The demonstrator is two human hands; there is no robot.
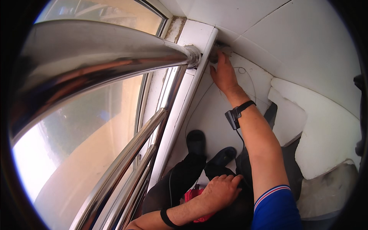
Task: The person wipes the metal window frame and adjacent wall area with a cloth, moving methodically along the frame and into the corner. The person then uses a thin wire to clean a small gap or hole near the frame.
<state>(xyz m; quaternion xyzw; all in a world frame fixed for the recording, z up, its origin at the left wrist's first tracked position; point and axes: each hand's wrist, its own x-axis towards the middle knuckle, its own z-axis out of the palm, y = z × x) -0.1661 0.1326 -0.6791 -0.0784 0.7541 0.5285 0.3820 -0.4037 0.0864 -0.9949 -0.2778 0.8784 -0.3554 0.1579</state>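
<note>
My right hand (225,72) reaches far forward into the corner, with its fingertips at a grey, dirty object (227,50) low against the wall. That object is partly covered by the fingers, so I cannot tell what it is or whether it is gripped. A thin wire (198,99) curves over the white floor near this hand and makes a small loop. My left hand (222,191) lies on my dark trouser leg, fingers slightly bent, holding nothing. A black strap with a small black device (233,118) sits on my right wrist, and a cable hangs from it.
A thick polished metal handrail (115,47) and thinner rails (123,152) run along the window on the left. A white ledge (184,97) borders the floor. Broken white boards (319,129) lie at right. Something red (193,194) shows beneath my left forearm.
</note>
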